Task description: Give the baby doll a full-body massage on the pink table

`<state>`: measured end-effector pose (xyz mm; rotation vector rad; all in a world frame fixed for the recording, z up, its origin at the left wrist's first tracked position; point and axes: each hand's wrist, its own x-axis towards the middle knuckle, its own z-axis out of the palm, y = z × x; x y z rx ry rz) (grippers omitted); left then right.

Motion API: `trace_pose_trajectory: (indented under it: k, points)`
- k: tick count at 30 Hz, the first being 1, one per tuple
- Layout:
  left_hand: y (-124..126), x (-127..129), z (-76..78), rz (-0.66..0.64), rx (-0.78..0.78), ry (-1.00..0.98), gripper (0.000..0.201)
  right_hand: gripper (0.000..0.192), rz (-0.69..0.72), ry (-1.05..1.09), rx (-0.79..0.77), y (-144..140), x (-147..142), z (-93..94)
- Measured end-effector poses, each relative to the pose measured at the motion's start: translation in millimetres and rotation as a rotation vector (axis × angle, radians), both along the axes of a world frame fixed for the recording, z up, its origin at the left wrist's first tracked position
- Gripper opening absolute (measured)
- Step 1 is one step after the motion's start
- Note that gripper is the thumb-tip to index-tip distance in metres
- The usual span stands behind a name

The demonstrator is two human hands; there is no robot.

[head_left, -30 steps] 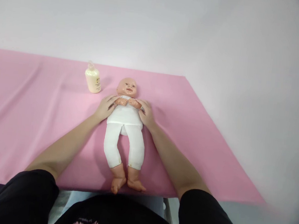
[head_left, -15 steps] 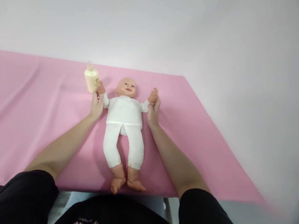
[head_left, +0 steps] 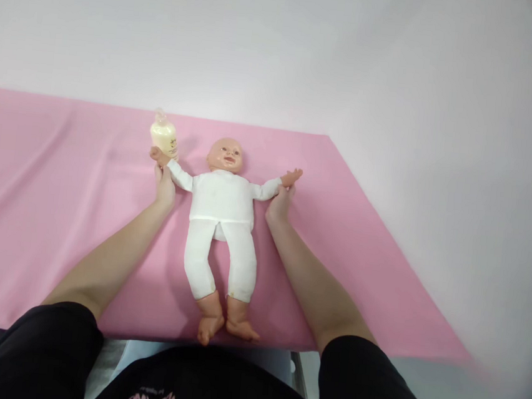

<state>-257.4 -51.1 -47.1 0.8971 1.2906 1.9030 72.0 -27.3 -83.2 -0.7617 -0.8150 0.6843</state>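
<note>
A baby doll (head_left: pixel 222 205) in a white top and trousers lies on its back, head away from me and bare feet near the table's front edge. Its arms are spread out to both sides. My left hand (head_left: pixel 165 188) is closed around the doll's wrist on the left side. On the right side, my right hand (head_left: pixel 280 205) grips the doll's other wrist, its fingertips partly hidden by the doll's arm. Behind the doll's left-side hand stands a pump bottle (head_left: pixel 164 134) of pale yellow liquid, partly covered by that hand.
A pink cloth (head_left: pixel 336 256) covers the table, with creases on the left. Its right edge runs slantwise toward the front right corner. A plain white wall (head_left: pixel 261 48) rises behind the table.
Both doll arms have swung outward and now stretch wider to the sides. My hands have moved apart slightly along with them. The doll's body and the bottle have stayed put.
</note>
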Motion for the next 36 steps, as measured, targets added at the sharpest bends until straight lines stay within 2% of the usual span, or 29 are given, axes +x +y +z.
trace_pose_trajectory:
  k: [3, 7, 9, 14, 20, 29, 33, 36]
  points:
    - [-6, 5, 4.7, -0.044, 0.079, 0.127, 0.046, 0.061, -0.003, -0.17, -0.021, -15, -6, 17.0]
    - [-19, 13, 15.1, -0.136, 0.215, 0.377, 0.065, 0.061, 0.069, -0.374, 0.103, -36, -16, 41.0]
    - [-27, 18, 20.6, -0.204, 0.267, 0.501, 0.068, 0.06, 0.108, -0.429, 0.119, -44, -22, 47.8]
    - [-33, 24, 23.3, -0.31, 0.306, 0.791, 0.061, 0.052, 0.16, -0.572, 0.091, -51, -29, 46.8]
    - [-25, 27, 17.0, -0.373, 0.26, 1.075, 0.053, 0.049, 0.189, -0.946, 0.114, -50, -28, 44.4]
    - [-26, 26, 15.9, -0.357, 0.262, 1.116, 0.05, 0.059, 0.176, -0.994, 0.131, -51, -31, 46.9]
    - [-28, 25, 16.9, -0.323, 0.254, 1.024, 0.055, 0.051, 0.157, -0.91, 0.12, -48, -29, 42.3]
    - [-31, 24, 20.3, -0.296, 0.271, 0.864, 0.06, 0.047, 0.167, -0.753, 0.085, -48, -28, 43.5]
